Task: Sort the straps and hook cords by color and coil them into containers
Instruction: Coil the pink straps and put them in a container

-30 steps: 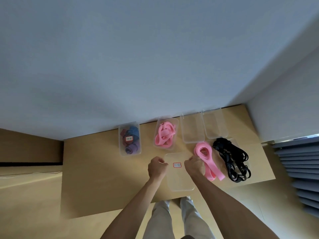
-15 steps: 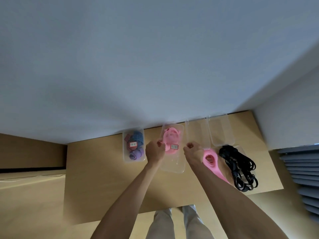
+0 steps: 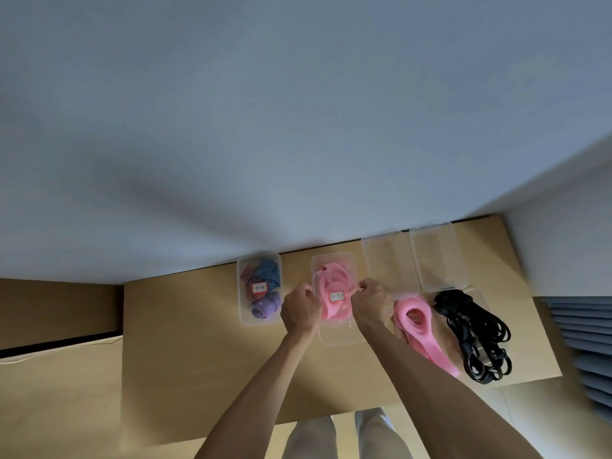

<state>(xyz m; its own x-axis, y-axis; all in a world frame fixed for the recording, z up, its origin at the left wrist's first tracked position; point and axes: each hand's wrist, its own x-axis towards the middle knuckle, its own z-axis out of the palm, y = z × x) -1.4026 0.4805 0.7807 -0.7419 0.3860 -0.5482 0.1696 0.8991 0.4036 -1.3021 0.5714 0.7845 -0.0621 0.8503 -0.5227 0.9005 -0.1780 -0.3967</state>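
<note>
Now, centre frame, I lower a light, flimsy clear lid (image 3: 341, 332) by its edges over the container (image 3: 332, 260) of soft pink straps (image 3: 334, 283); left hand (image 3: 299, 309) and right hand (image 3: 372, 303) curl around opposite rims.

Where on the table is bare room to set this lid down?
Bare wood lies left of the mixed-strap container and along the near edge of the table beside the forearms. The far row and right side are crowded: pink-strap container, two empty containers, loose pink strap, black cords.
</note>
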